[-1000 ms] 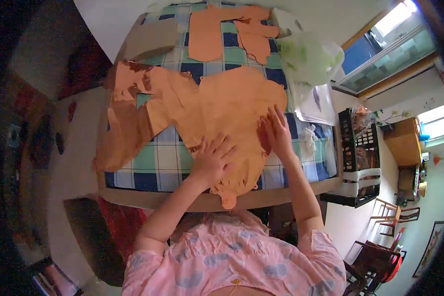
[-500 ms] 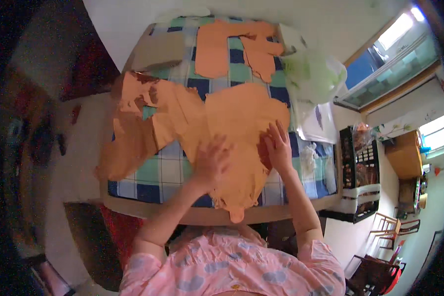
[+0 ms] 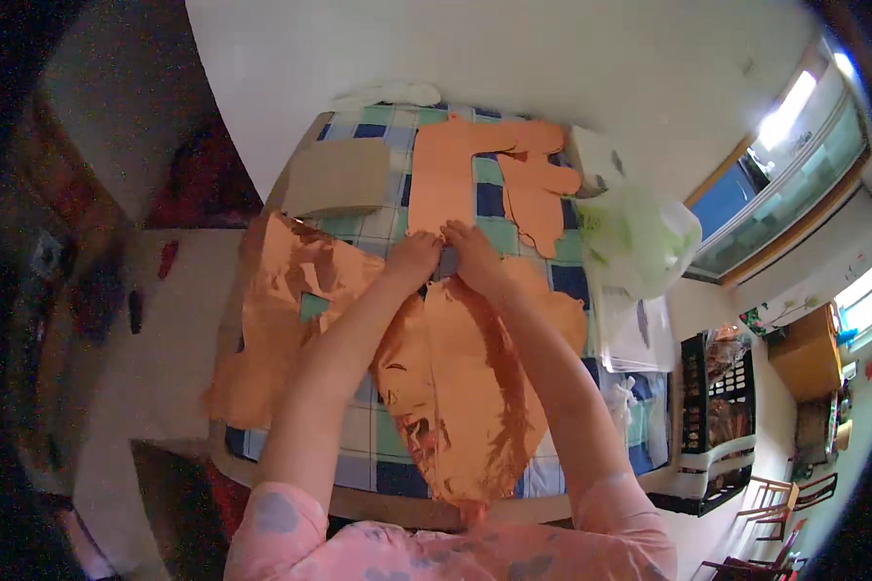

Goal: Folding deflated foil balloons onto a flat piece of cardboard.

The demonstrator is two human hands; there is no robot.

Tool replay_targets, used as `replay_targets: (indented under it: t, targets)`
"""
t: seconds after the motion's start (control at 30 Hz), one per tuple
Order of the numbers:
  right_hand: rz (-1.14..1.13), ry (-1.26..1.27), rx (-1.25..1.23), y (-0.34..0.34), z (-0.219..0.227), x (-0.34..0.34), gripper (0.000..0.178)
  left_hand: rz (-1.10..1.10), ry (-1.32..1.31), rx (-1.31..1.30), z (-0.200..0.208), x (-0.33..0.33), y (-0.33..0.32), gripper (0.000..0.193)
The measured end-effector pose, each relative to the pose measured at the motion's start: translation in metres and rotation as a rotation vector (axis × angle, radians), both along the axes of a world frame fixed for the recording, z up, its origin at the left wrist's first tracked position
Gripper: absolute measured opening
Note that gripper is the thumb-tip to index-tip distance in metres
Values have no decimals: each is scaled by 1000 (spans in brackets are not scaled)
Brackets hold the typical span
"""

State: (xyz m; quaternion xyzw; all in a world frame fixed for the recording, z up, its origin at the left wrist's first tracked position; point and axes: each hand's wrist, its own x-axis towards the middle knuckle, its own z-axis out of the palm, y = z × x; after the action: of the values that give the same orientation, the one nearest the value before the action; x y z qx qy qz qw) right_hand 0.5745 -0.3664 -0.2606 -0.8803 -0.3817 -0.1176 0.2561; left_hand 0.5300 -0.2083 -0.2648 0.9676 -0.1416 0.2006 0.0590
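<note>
Both hands reach forward over the bed-like surface, close together. My left hand [image 3: 415,259] has its fingers bent and pressed together at the near edge of a flat orange foil balloon [image 3: 442,184]. Right beside it, my right hand [image 3: 472,254] is likewise closed at that same edge. The exact pinch is too small to make out. Beneath my forearms lies a shiny, creased orange foil balloon [image 3: 465,387], its narrow tail toward me. To the left is another crumpled orange foil sheet [image 3: 305,271], partly behind my left arm.
The foil lies on a checked cloth [image 3: 358,460]. A brown cardboard piece [image 3: 337,176] is at the far left. White and green plastic bags [image 3: 639,232] lie along the right side, with a black crate [image 3: 717,407] beyond. A white wall [image 3: 513,58] closes off the far side.
Both hands have moved away from me, from the near foil balloon to the far one's edge, and come together. The near balloon now looks shinier and more creased. The view has shifted.
</note>
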Motion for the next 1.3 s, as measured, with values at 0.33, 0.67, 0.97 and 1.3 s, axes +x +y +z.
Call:
replay_targets:
  t: [0.33, 0.67, 0.97, 1.3]
  targets:
    - [-71, 48, 47, 24, 23, 16, 28, 112, 74, -423, 18, 39, 25, 9]
    - [-408, 155, 325, 39, 1, 51, 22, 207, -252, -180, 7, 25, 22, 22]
    - [-453, 224, 379, 37, -5, 65, 25, -79, -88, 13, -17, 35, 25, 14]
    - [-302, 314, 369, 28, -5, 70, 25, 152, 116, -513, 2, 53, 26, 15]
